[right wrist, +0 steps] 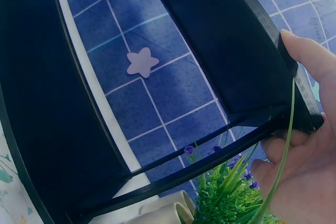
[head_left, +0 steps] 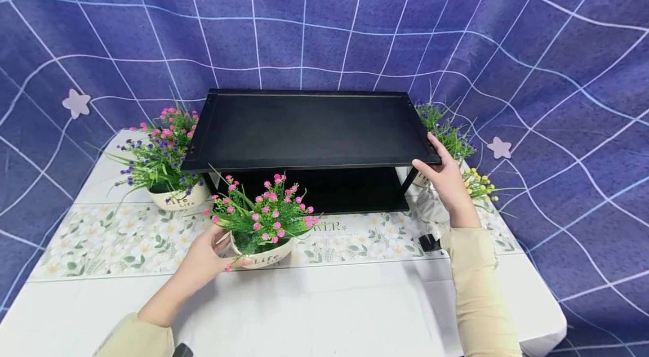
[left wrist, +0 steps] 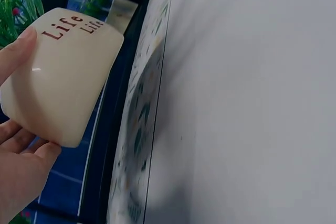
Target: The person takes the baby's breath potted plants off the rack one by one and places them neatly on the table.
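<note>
My left hand grips a cream oval flowerpot with pink artificial flowers, in front of the shelf's left half. In the left wrist view the pot is lettered "Life", with the thumb on its front and the other fingers beneath; it hangs clear of the tabletop. A black two-tier shelf stands at the back of the table, its top board bare. At that board's front right corner my right hand holds the edge. The right wrist view shows the thumb over the rim and fingers curled underneath.
Cream pots with purple and pink flowers stand left of the shelf. Purple flowers and yellow flowers are at its right. A floral runner crosses the white table. A blue grid-patterned curtain hangs behind.
</note>
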Available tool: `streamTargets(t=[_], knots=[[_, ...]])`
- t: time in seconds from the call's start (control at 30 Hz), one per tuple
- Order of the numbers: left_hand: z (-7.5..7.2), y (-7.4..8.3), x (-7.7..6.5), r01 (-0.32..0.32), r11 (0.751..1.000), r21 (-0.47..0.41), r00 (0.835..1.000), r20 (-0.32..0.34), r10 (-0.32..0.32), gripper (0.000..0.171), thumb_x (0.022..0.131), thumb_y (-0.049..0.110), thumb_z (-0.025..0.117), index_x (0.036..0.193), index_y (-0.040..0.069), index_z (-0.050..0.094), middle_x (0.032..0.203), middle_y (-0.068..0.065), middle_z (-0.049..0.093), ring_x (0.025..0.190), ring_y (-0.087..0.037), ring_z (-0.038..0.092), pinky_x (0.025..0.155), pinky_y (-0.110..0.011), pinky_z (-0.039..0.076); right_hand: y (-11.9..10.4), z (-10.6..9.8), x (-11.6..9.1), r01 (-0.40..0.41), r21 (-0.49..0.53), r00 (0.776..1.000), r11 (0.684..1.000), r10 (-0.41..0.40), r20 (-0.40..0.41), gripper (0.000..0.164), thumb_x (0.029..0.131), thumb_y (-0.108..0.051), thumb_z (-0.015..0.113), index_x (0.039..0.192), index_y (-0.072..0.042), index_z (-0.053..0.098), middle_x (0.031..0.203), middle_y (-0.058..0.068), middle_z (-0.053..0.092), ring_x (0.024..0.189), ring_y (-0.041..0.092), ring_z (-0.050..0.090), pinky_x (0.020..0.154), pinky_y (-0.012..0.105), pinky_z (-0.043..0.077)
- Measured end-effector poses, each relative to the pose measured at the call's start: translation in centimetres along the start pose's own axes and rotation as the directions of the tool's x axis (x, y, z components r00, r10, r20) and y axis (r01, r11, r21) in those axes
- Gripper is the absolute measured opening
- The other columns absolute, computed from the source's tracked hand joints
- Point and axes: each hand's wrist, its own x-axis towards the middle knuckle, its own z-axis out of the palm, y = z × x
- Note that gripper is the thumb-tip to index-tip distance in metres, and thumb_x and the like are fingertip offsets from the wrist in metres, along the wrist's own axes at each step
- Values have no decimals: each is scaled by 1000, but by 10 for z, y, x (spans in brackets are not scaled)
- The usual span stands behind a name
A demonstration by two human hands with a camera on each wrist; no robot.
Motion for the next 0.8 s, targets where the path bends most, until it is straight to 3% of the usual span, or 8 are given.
streamTargets(t=[0.23,0.43,0.7,0.8], knots=[[-16,-6,-5,55,996,68,998,8,-56,85,73,15,85,138,-10,37,143,-36,40,129,-49,44,103,-42,42,2,-1,0,11,15,1000,1000,-11,2,75,95,-21,62,156,-26,19,164,7,14,142,35,34,90,4,43],[-33,-17,-6,71,994,82,996,51,-76,90,75,16,83,141,-15,29,142,-40,36,132,-52,38,103,-42,40,1,0,0,6,0,1000,1000,-6,-3,74,95,-22,62,156,-29,19,164,6,14,141,35,36,90,3,43],[-55,-34,-7,87,989,119,994,62,-94,86,79,19,80,140,-15,30,145,-38,33,135,-53,31,102,-23,44,1,0,0,-2,-8,1000,1000,2,-1,74,95,-24,62,155,-31,19,164,5,14,141,34,36,90,3,43],[-63,-40,-8,88,988,124,994,50,-95,86,79,17,79,141,-15,29,146,-38,32,135,-53,30,98,-10,43,2,-1,0,-1,-5,1000,1000,1,-3,74,95,-23,62,156,-30,19,164,6,14,140,33,38,90,3,43]])
